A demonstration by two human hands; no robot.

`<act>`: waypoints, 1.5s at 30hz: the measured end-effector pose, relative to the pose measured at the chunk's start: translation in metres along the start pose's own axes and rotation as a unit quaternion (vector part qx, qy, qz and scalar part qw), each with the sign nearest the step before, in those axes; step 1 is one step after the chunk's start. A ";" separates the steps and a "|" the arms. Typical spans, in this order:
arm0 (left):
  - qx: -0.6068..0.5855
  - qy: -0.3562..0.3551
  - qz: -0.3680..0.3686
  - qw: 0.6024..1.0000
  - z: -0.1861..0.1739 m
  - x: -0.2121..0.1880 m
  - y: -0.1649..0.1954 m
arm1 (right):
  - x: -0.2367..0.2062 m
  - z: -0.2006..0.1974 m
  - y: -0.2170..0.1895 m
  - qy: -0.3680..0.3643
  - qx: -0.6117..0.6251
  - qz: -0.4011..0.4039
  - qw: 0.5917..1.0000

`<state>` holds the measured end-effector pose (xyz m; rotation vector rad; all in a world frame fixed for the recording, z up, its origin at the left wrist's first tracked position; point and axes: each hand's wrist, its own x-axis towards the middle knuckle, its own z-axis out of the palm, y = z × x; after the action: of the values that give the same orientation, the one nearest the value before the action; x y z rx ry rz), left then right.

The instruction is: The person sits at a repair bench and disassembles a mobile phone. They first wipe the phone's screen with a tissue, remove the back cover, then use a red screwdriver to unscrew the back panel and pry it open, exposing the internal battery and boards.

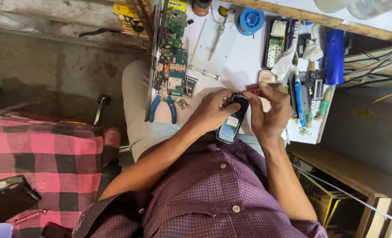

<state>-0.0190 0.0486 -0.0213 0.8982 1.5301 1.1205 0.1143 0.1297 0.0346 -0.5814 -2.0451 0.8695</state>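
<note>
A small opened mobile phone (232, 121), back side up with its inner frame showing, is held over the near edge of the white worktop (235, 61). My left hand (211, 110) grips the phone's upper left side. My right hand (268, 110) holds a thin red-handled screwdriver (251, 91), its tip at the phone's top end. Both forearms come up from my purple dotted shirt.
On the worktop lie green circuit boards (174, 66), blue-handled pliers (163, 108), a blue solder spool (251, 20), a phone keypad part (275, 42), a blue toothbrush (298, 94) and small tools. A pink checked cloth (37, 163) with dark devices lies at the left.
</note>
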 end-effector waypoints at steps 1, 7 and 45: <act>0.001 0.003 0.002 1.000 0.001 0.000 -0.001 | 0.002 0.000 -0.002 0.017 -0.058 -0.006 0.998; -0.008 0.003 0.016 1.000 0.002 0.001 -0.005 | 0.010 0.001 -0.010 0.003 -0.067 -0.018 0.998; -0.093 0.007 0.030 0.995 -0.001 -0.002 -0.014 | -0.012 -0.052 -0.003 0.216 0.070 0.095 0.969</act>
<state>-0.0199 0.0419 -0.0342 0.8147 1.3905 1.2925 0.1638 0.1392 0.0525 -0.8198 -1.5406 0.8986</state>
